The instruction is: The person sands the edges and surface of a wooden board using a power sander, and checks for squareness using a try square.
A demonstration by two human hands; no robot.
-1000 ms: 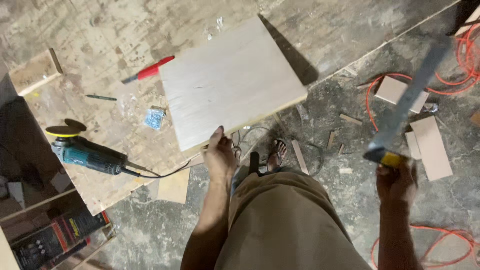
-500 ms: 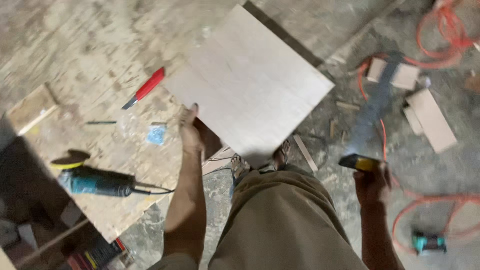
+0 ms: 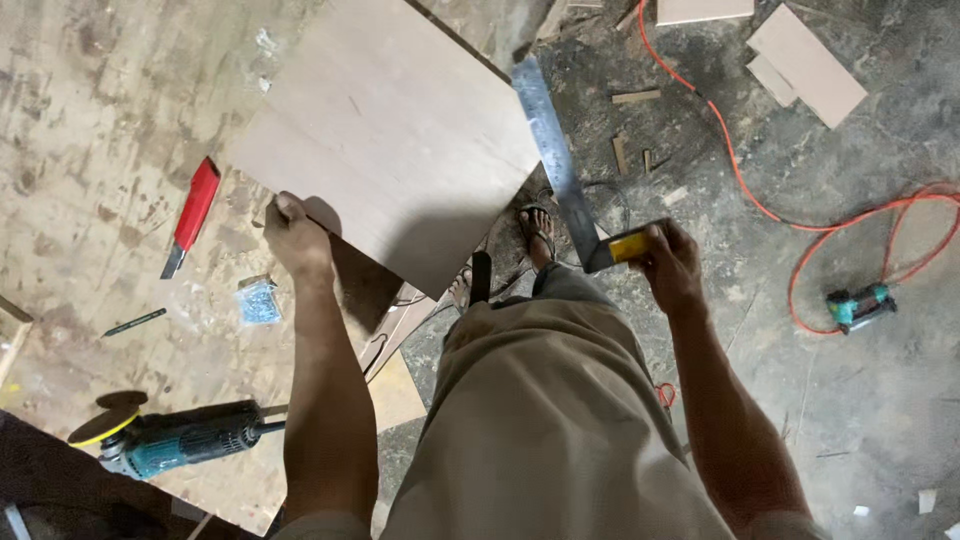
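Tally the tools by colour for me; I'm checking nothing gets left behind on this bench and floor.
Red: 1, the red-handled utility knife on the workbench.
Teal: 2, the teal angle grinder with a yellow disc on the bench and the small teal power tool on the floor.
Yellow and steel: 1, the yellow-handled steel square in the right hand.
Total: 4.

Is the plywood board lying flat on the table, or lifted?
Lifted: the left hand grips the plywood board by its edge, and a dark shadow falls on the table beneath it.
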